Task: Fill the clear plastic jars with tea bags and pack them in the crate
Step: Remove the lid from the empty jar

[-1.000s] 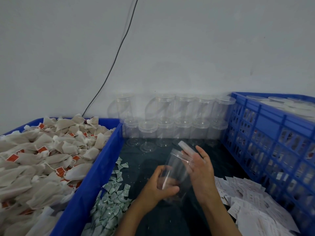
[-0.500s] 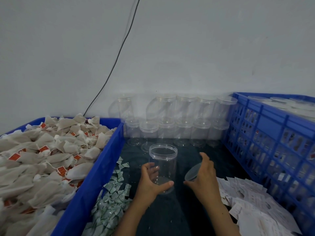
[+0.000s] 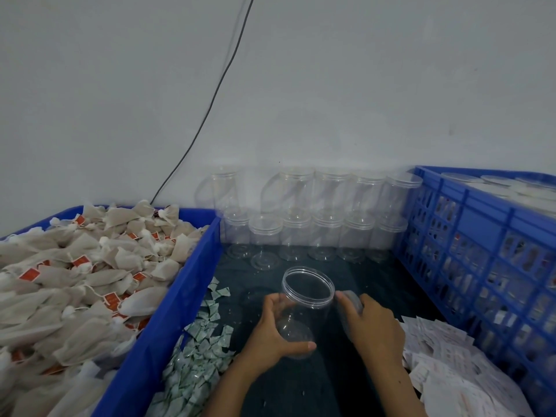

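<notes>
Blue plastic bin heaped with tea bags, left | blue lattice crate, right | empty lidded clear jars stacked against wall | open clear plastic jar upright on dark tabletop, left hand gripping it | right hand pinching clear lid, now touching jar.

Single view, head-worn wide-angle camera. Looks forward and down from above the person's forearms onto a dark work surface, close in: both hands sit low in centre frame. Faces a pale wall that fills the upper half. A blue bin runs off the left edge, a blue crate off the right. Straight edges bow near the borders.
</notes>
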`<action>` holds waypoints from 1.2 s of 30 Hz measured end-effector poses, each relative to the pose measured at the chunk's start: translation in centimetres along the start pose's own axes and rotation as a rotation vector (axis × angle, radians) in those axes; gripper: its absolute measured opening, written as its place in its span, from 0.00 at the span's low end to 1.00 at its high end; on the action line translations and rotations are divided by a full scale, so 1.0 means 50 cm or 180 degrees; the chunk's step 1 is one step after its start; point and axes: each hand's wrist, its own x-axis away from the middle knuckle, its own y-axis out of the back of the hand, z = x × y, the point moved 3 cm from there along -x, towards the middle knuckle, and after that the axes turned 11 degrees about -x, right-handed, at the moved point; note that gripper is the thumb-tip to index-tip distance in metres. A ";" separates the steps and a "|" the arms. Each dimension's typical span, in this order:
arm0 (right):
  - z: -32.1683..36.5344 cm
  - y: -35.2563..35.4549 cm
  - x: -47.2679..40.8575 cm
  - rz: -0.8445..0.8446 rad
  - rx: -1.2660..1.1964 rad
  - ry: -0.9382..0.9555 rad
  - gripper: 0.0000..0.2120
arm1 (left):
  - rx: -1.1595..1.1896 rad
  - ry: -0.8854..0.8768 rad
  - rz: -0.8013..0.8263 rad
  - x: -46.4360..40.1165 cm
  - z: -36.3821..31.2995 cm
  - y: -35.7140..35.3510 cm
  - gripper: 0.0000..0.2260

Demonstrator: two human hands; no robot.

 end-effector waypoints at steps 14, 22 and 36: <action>-0.038 -0.032 -0.008 0.0024 -0.0268 -0.0108 0.11 | -0.0199 0.0199 0.0329 0.010 -0.013 0.010 0.39; -0.004 -0.032 -0.003 0.0566 0.0706 -0.0341 0.15 | -0.0285 0.0562 0.0665 0.008 -0.035 0.033 0.39; 0.175 0.030 -0.013 0.0531 -0.2482 0.0085 0.13 | -0.1157 0.0839 0.0546 0.044 -0.153 0.110 0.28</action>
